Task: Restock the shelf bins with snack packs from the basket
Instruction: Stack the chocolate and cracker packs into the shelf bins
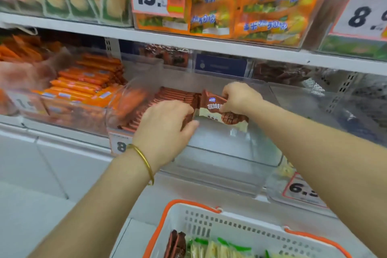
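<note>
A clear plastic shelf bin (219,153) on the middle shelf holds a row of brown snack packs (167,96) standing on edge along its left side. My right hand (238,98) pinches one brown snack pack (211,106) by its top, holding it upright inside the bin at the end of the row. My left hand (165,125) grips the row's front packs, thumb on the near side. Below, a white basket (209,222) with orange handles holds more brown packs (176,245) and green-and-yellow packs (213,249).
An adjoining bin to the left holds orange packs (83,88). To the right stands another clear bin (335,111) with a price tag (301,190). The shelf above (188,41) carries orange bags and price cards. A price label (120,145) sits on the bin's front.
</note>
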`<state>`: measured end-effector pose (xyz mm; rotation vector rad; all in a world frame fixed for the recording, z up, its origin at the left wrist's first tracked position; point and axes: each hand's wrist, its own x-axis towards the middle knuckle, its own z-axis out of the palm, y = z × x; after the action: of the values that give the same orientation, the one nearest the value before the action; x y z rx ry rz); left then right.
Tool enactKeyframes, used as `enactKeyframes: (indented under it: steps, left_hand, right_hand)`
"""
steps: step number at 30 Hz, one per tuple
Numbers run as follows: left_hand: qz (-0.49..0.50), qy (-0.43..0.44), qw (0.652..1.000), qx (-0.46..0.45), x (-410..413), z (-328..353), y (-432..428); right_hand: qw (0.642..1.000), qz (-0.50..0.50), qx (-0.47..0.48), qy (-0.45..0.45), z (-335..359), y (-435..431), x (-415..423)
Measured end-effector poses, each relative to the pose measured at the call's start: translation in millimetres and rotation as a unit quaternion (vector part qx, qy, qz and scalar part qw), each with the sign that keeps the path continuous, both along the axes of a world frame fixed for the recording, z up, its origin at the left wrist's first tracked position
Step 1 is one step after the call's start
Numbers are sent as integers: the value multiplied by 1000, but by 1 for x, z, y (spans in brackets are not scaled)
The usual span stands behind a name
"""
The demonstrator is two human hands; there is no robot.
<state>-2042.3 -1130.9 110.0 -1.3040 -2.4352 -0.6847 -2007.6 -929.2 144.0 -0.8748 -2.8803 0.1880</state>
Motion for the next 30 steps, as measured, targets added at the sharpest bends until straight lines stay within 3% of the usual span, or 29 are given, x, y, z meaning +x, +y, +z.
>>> enactKeyframes:
  steps: [3, 6, 15, 19, 23, 27, 30]
  left_hand:
    - [17, -2, 991, -131, -2, -15, 9]
    - [14, -31, 985, -170, -4, -26, 12]
    - [-6, -9, 992, -128, -2, -31, 10]
    - [10, 13, 996, -91, -5, -34, 11]
    - [-4, -24, 995, -97, -2, -29, 13]
    - [5, -16, 993, -113, -2, -30, 12]
    - [1, -19, 992, -123, -1, -28, 10]
  right_hand:
    - [998, -35, 31, -43, -33, 24, -25]
    - [997, -20, 61, -49, -53, 35, -41]
    - [983, 50, 174, -9, -58, 49, -65]
    - [988, 49, 146, 26, -59, 59, -70]
    - [994, 20, 90, 58, -68, 55, -75]
    - [988, 9, 144, 50, -65, 46, -71]
    - [991, -19, 119, 61, -56, 38, -69]
